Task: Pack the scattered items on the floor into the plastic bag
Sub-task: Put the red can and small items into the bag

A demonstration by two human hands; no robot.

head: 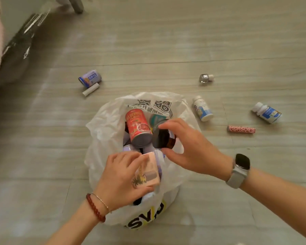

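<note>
Over the plastic bag [102, 131], the left hand [120, 179] grips a peach box [149, 174] while the right hand [189, 147] pinches a dark jar [162, 138], nearer the bottles on the floor to the right.

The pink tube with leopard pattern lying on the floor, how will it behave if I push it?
The pink tube lies on its side and looks cylindrical, so it would probably roll. It seems small and slim, so likely light. The floor looks smooth, so it may also slide.
</note>
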